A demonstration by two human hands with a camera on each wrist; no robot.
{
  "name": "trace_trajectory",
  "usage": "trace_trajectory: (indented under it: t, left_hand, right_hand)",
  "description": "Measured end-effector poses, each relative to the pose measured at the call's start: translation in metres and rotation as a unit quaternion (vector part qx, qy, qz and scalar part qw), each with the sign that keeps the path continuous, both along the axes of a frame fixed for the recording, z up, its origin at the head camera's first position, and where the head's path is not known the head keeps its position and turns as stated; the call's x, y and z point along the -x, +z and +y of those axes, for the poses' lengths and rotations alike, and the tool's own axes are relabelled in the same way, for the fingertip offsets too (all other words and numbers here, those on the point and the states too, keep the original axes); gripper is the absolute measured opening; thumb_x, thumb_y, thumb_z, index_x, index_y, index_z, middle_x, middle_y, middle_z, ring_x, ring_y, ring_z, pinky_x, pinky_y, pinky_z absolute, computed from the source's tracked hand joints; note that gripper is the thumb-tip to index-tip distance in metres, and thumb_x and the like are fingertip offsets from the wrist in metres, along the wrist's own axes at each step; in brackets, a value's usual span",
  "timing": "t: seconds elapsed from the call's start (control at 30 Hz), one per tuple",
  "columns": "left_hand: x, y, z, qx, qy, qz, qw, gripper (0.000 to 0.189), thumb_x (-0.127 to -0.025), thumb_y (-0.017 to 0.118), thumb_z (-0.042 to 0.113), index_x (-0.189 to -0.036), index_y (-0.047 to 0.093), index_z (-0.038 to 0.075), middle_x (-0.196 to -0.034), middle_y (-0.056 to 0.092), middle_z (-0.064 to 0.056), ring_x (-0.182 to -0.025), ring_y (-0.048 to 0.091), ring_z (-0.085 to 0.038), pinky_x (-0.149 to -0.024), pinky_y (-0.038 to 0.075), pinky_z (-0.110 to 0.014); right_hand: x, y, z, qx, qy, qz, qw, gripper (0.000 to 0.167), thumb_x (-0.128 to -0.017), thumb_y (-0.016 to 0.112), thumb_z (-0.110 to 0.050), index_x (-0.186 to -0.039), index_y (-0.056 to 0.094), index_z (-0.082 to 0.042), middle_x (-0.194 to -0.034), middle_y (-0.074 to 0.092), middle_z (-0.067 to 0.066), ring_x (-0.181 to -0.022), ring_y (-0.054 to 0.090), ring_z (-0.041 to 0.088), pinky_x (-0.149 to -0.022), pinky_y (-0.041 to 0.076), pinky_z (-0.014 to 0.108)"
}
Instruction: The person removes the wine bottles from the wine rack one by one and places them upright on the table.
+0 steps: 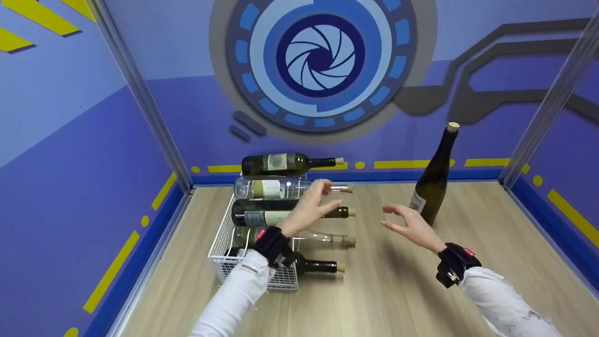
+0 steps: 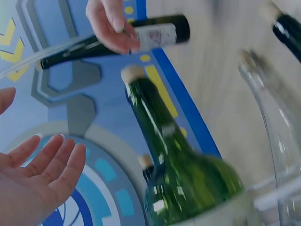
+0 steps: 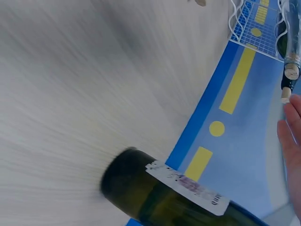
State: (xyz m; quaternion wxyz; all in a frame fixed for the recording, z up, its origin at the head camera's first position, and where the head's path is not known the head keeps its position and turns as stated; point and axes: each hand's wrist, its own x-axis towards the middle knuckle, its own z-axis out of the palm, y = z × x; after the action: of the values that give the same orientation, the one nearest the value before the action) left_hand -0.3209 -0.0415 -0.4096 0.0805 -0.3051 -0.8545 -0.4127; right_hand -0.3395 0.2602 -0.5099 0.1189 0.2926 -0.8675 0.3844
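Observation:
My left hand (image 1: 309, 210) hovers above the corked wine bottles lying in a white wire rack (image 1: 220, 243), fingers loosely spread and holding nothing. Below it lie a dark green bottle (image 1: 243, 213) with a pale label and a clear bottle (image 1: 266, 188). In the left wrist view a green bottle neck (image 2: 160, 127) rises close to that hand. My right hand (image 1: 416, 229) is in front of a tall dark wine bottle (image 1: 435, 182) standing upright on the table, its fingers relaxed and gripping nothing. The right wrist view shows this bottle's base (image 3: 127, 183) and white label.
Another dark labelled bottle (image 1: 276, 164) lies at the rack's far end. Nearer me are a clear bottle (image 1: 323, 239) and a dark bottle (image 1: 318, 266), their corks pointing right. Blue printed panels (image 1: 196, 121) enclose the wooden tabletop (image 1: 374, 290) at back and sides.

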Motion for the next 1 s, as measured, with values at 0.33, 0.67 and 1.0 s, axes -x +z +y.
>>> trace_trajectory:
  t: [0.33, 0.67, 1.0]
  left_hand:
    - [0.026, -0.001, -0.062, 0.219, 0.048, 0.008, 0.9746, 0.063, -0.075, 0.070, 0.043, -0.118, 0.045, 0.004, -0.105, 0.046, -0.007, -0.095, 0.045, -0.021, -0.079, 0.042, -0.033]
    - [0.039, -0.015, -0.113, 0.355, 0.087, 0.001, 0.9307, 0.093, -0.058, 0.077, 0.052, -0.130, 0.040, 0.007, -0.125, 0.042, -0.015, -0.114, 0.039, -0.032, -0.093, 0.032, -0.047]
    - [0.044, -0.033, -0.124, 0.405, 0.083, 0.032, 0.9099, 0.093, -0.057, 0.078, 0.050, -0.130, 0.040, 0.006, -0.120, 0.043, -0.015, -0.111, 0.040, -0.032, -0.091, 0.031, -0.049]
  right_hand:
    - [-0.015, -0.015, 0.005, -0.014, 0.015, -0.057, 0.9982, 0.036, -0.084, 0.063, -0.034, -0.110, 0.059, -0.010, -0.105, 0.059, 0.000, -0.098, 0.053, 0.019, -0.082, 0.042, 0.042]
    - [-0.019, -0.021, 0.004, -0.012, 0.034, -0.054, 0.9979, 0.027, -0.085, 0.063, -0.031, -0.104, 0.061, -0.012, -0.100, 0.059, -0.005, -0.094, 0.055, 0.019, -0.077, 0.045, 0.042]
    - [-0.023, -0.021, -0.005, 0.013, 0.038, -0.079, 0.9960, 0.027, -0.085, 0.062, -0.030, -0.106, 0.061, -0.012, -0.102, 0.061, 0.006, -0.095, 0.055, 0.019, -0.079, 0.042, 0.049]
